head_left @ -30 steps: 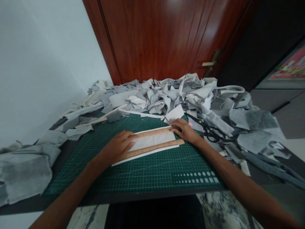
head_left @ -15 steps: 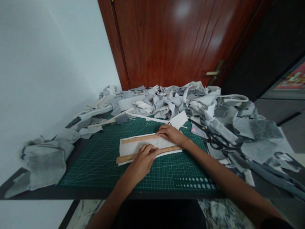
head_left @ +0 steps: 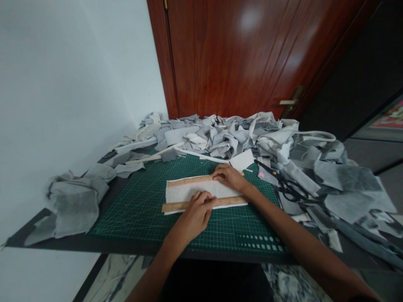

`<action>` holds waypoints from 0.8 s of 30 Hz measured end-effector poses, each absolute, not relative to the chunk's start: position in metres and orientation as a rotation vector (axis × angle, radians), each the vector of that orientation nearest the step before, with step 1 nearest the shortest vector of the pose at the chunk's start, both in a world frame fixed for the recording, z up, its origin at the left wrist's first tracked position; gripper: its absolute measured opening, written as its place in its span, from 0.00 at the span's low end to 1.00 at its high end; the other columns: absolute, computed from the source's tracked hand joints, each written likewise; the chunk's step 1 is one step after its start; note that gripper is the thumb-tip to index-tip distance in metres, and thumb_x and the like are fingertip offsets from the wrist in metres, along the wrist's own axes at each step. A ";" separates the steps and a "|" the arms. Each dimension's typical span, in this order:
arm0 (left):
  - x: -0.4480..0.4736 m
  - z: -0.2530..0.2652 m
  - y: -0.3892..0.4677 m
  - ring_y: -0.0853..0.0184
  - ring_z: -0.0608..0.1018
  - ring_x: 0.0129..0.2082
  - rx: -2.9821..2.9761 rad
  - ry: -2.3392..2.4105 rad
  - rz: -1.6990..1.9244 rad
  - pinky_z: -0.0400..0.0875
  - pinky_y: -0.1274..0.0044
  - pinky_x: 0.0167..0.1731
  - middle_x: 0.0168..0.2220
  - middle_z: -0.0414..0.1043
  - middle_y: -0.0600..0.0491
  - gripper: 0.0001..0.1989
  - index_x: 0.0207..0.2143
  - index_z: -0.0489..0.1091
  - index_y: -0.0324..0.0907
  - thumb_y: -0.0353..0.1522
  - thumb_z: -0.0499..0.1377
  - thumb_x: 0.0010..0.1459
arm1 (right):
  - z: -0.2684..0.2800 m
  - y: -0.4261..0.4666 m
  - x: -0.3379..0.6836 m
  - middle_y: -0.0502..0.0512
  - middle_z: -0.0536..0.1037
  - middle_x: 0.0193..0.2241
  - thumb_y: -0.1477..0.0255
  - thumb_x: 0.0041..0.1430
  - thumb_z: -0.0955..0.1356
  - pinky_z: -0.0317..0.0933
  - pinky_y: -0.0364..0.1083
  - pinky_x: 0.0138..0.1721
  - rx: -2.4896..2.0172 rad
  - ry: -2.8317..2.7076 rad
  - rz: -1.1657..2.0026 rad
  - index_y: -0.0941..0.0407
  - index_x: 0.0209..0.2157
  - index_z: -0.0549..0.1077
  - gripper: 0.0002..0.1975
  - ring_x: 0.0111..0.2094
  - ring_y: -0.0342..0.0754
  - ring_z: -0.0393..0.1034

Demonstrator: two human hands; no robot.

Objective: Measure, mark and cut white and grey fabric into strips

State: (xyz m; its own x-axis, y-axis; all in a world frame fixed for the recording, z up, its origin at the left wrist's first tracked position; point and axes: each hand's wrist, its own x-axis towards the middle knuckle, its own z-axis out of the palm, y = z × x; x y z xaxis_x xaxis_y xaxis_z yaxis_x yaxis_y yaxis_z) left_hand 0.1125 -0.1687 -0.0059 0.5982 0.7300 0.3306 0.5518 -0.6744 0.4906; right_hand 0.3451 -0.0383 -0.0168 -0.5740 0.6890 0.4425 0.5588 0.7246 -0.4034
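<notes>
A white cloth strip (head_left: pixel 180 194) lies flat on a green cutting mat (head_left: pixel 138 205). One wooden ruler (head_left: pixel 174 206) runs along its near edge, and a second wooden ruler (head_left: pixel 189 181) lies along the far edge. My left hand (head_left: pixel 198 209) is closed on the near ruler, thumb and fingers bent against it. Bent over the far ruler, my right hand (head_left: pixel 231 178) has its fingertips at the ruler's edge; that ruler's right part is mostly hidden under the hand. My right wrist crosses above the near ruler's right end.
Black scissors (head_left: pixel 288 186) lie right of the mat. Heaped grey and white cloth scraps (head_left: pixel 233 136) line the back, with more scraps (head_left: pixel 352 184) at the right. A folded grey cloth (head_left: pixel 75 207) sits at the left. A white card-like piece (head_left: pixel 242 160) lies behind my right hand.
The whole view has shifted, so everything sits slightly further right in the picture. Both hands stay on the rulers, with little visible movement against the cloth.
</notes>
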 end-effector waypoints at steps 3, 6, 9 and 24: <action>0.117 -0.010 -0.173 0.57 0.70 0.54 2.476 1.079 0.787 0.72 0.62 0.58 0.50 0.69 0.47 0.23 0.60 0.74 0.48 0.21 0.54 0.68 | -0.020 -0.035 0.343 0.57 0.81 0.39 0.77 0.63 0.74 0.65 0.50 0.49 -0.964 -2.315 0.287 0.56 0.39 0.84 0.04 0.44 0.52 0.73; 0.123 -0.016 -0.178 0.56 0.70 0.54 2.464 1.133 0.835 0.72 0.60 0.58 0.49 0.69 0.46 0.24 0.60 0.73 0.46 0.20 0.53 0.67 | -0.023 -0.035 0.341 0.57 0.81 0.38 0.78 0.62 0.75 0.64 0.51 0.49 -0.985 -2.287 0.283 0.56 0.38 0.84 0.04 0.43 0.52 0.73; 0.127 -0.023 -0.183 0.55 0.70 0.53 2.468 1.196 0.872 0.73 0.58 0.57 0.49 0.69 0.46 0.25 0.61 0.72 0.45 0.20 0.54 0.66 | -0.024 -0.038 0.340 0.57 0.81 0.39 0.78 0.63 0.74 0.64 0.52 0.50 -1.005 -2.257 0.275 0.55 0.38 0.84 0.05 0.43 0.52 0.73; 0.126 -0.030 -0.186 0.57 0.71 0.52 2.546 1.245 0.923 0.74 0.60 0.56 0.52 0.69 0.47 0.29 0.66 0.68 0.48 0.19 0.54 0.65 | -0.021 -0.045 0.316 0.56 0.81 0.39 0.78 0.65 0.73 0.61 0.52 0.53 -1.056 -2.198 0.275 0.56 0.39 0.83 0.05 0.44 0.51 0.72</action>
